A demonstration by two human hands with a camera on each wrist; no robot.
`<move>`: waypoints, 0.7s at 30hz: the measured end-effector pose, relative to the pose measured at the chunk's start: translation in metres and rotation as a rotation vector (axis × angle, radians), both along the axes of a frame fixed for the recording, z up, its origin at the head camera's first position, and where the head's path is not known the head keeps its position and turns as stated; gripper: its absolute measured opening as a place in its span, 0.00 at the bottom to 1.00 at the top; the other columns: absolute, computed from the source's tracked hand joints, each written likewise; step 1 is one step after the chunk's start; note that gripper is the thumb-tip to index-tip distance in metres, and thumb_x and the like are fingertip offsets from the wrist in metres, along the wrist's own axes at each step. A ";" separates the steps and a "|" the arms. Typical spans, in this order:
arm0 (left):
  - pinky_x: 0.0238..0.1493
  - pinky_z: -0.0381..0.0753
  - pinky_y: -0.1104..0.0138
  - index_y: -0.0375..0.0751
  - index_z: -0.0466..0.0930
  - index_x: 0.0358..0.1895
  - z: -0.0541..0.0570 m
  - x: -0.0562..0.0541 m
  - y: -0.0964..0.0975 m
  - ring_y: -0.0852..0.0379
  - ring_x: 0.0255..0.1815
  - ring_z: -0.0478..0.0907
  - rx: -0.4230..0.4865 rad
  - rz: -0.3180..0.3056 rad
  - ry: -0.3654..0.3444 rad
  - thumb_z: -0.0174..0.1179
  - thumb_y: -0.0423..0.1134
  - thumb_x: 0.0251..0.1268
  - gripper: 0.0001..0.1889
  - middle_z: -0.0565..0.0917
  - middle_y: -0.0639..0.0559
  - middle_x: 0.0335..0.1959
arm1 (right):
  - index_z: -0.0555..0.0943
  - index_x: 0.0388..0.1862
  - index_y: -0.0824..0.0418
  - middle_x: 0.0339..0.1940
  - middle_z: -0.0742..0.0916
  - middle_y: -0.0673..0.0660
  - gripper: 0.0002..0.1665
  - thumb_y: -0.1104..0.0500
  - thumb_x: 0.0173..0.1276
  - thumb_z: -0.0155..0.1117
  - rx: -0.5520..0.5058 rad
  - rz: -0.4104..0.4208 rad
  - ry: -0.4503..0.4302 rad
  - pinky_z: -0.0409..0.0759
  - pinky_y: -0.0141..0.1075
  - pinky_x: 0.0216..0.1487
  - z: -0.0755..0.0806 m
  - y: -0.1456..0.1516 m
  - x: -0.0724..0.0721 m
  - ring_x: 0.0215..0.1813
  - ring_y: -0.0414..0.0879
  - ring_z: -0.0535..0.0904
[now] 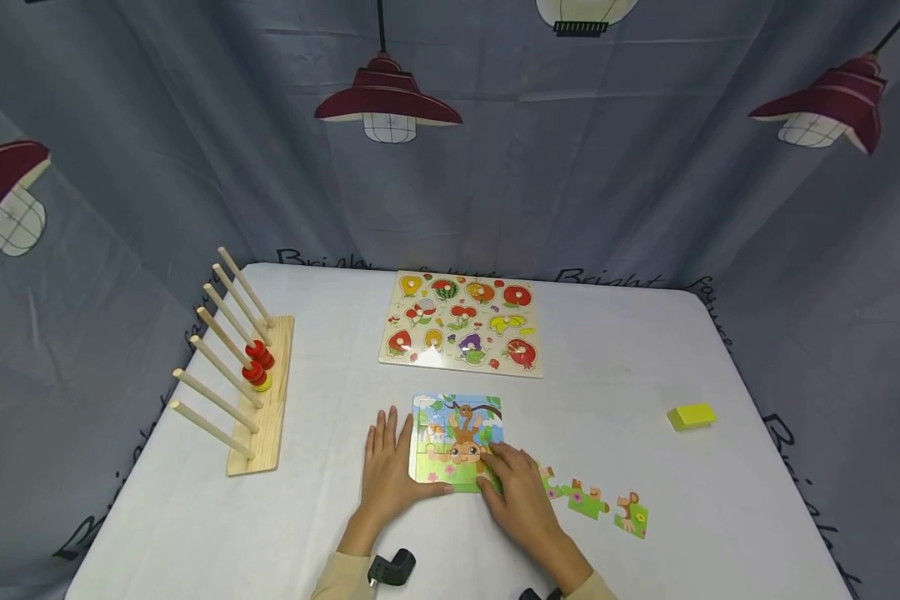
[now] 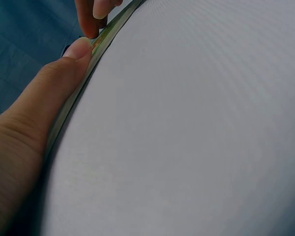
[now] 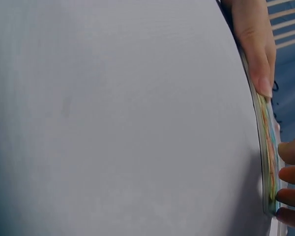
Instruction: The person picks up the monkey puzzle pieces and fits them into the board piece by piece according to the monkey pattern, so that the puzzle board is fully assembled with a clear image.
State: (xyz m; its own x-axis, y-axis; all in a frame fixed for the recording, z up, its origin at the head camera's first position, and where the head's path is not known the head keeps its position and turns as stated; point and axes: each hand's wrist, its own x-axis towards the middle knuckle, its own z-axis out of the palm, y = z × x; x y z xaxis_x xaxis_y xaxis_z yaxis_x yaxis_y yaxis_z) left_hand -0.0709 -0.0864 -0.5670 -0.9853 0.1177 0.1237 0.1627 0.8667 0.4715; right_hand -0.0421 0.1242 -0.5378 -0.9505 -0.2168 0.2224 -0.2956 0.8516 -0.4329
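A square jigsaw puzzle (image 1: 450, 425) with a monkey picture lies at the middle of the table. My left hand (image 1: 390, 475) lies flat against it, fingers stretched along the left side and thumb (image 2: 64, 73) along the near edge. Over the puzzle's lower right corner, my right hand (image 1: 521, 496) touches the picture with slightly bent, spread fingertips (image 3: 290, 196). The palm hides that corner in the head view. Loose jigsaw pieces, one green and pink (image 1: 587, 502) and one with a brown animal (image 1: 632, 515), lie right of the right hand, with another partly behind it.
A wooden fruit puzzle board (image 1: 461, 325) lies farther back. To the left, a wooden peg stand (image 1: 270, 417) carries red and yellow rings (image 1: 257, 375) on its upright pegs. A yellow block (image 1: 692, 417) sits on the white table (image 1: 720, 517) at the right. A grey-blue curtain (image 1: 495, 183) hangs behind.
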 end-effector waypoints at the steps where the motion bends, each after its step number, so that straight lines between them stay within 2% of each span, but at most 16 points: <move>1: 0.72 0.37 0.52 0.37 0.53 0.69 0.000 0.000 0.000 0.42 0.74 0.38 -0.002 0.000 -0.001 0.62 0.77 0.18 0.68 0.48 0.37 0.72 | 0.81 0.47 0.59 0.53 0.81 0.55 0.19 0.52 0.58 0.65 -0.007 -0.014 0.013 0.66 0.52 0.62 0.000 0.002 0.000 0.60 0.51 0.73; 6: 0.72 0.36 0.52 0.37 0.53 0.69 0.000 0.000 0.000 0.42 0.74 0.37 0.005 -0.001 -0.008 0.63 0.77 0.18 0.68 0.47 0.37 0.72 | 0.83 0.41 0.58 0.44 0.85 0.52 0.15 0.56 0.54 0.68 -0.044 -0.104 0.048 0.68 0.47 0.57 0.000 0.014 -0.002 0.51 0.48 0.78; 11: 0.72 0.36 0.51 0.37 0.53 0.69 0.000 0.000 0.000 0.42 0.74 0.37 0.006 -0.001 -0.011 0.63 0.77 0.18 0.68 0.47 0.37 0.72 | 0.82 0.41 0.58 0.37 0.86 0.51 0.14 0.58 0.54 0.68 -0.096 -0.222 -0.010 0.67 0.44 0.54 -0.001 0.029 -0.003 0.45 0.47 0.78; 14: 0.72 0.37 0.51 0.38 0.53 0.69 0.000 0.000 0.000 0.42 0.74 0.37 0.005 -0.002 -0.011 0.63 0.77 0.18 0.68 0.47 0.37 0.73 | 0.82 0.39 0.58 0.32 0.85 0.50 0.13 0.59 0.53 0.68 -0.110 -0.278 -0.023 0.68 0.44 0.49 -0.001 0.040 -0.003 0.39 0.45 0.77; 21: 0.72 0.37 0.51 0.38 0.53 0.69 -0.001 0.000 0.000 0.42 0.74 0.37 0.001 -0.001 -0.007 0.63 0.77 0.18 0.68 0.47 0.38 0.72 | 0.83 0.35 0.60 0.24 0.82 0.49 0.11 0.60 0.51 0.70 -0.125 -0.346 -0.004 0.69 0.41 0.38 -0.001 0.065 -0.003 0.31 0.43 0.75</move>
State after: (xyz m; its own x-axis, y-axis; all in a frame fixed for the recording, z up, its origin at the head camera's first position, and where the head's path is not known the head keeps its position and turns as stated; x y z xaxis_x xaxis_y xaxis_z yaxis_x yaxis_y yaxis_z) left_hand -0.0710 -0.0863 -0.5681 -0.9861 0.1185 0.1167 0.1601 0.8659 0.4738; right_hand -0.0449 0.1893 -0.5387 -0.9637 0.1464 0.2234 0.0026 0.8414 -0.5404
